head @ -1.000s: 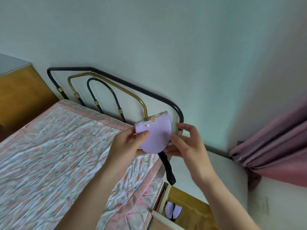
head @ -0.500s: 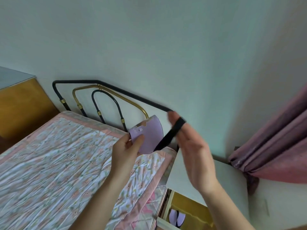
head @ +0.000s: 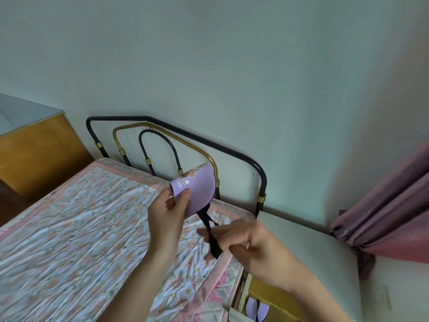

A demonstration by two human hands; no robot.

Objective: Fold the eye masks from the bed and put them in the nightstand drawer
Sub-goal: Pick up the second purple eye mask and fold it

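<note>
My left hand (head: 168, 213) pinches a lilac eye mask (head: 198, 190), folded in half, and holds it up over the head end of the bed (head: 76, 228). Its black elastic strap (head: 212, 235) hangs down from the mask. My right hand (head: 246, 240) has its fingers closed around the lower part of that strap, just below and right of the mask. The nightstand drawer (head: 267, 298) stands open at the bottom right. Another folded lilac mask (head: 256, 307) lies inside it.
A black and brass metal headboard (head: 185, 140) stands behind the mask against the pale wall. The white nightstand top (head: 306, 249) is right of the bed. A pink curtain (head: 394, 210) hangs at the far right. A wooden cabinet (head: 34, 149) is at the left.
My right hand has swung down from beside the mask, carrying the strap from upper right to below the mask. The left hand keeps holding the folded mask.
</note>
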